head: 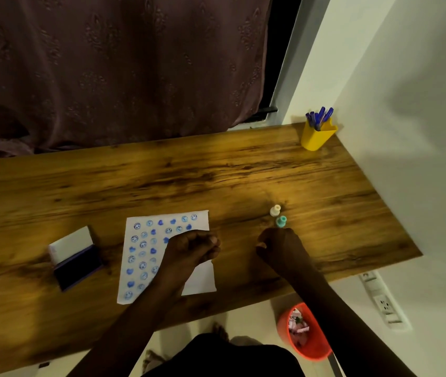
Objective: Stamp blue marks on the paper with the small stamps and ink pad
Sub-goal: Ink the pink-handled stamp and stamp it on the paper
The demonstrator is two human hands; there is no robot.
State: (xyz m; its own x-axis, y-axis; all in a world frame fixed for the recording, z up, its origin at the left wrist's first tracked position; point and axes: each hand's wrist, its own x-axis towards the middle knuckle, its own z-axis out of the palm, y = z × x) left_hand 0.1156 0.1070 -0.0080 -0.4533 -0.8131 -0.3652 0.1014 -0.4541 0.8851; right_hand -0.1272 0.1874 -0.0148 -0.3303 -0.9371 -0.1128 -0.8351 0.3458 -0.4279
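A white paper (134, 268) lies on the wooden desk (216, 172), with several blue smiley and heart marks in columns on its left and top. My left hand (193, 248) rests on the paper's right half as a loose fist with nothing visible in it. The ink pad (77, 265) lies open to the left of the paper, its dark pad showing and its white lid raised. A teal stamp (281, 221) and a white stamp (275, 210) stand to the right of the paper. My right hand (281, 248) is curled just below the teal stamp, fingertips at its base and thumb apart.
A yellow cup (317, 137) of blue pens stands at the desk's far right corner by the wall. A red bin (304, 333) with scraps sits on the floor under the desk's near edge. A curtain hangs behind the desk, and a power strip (382, 300) lies at the right.
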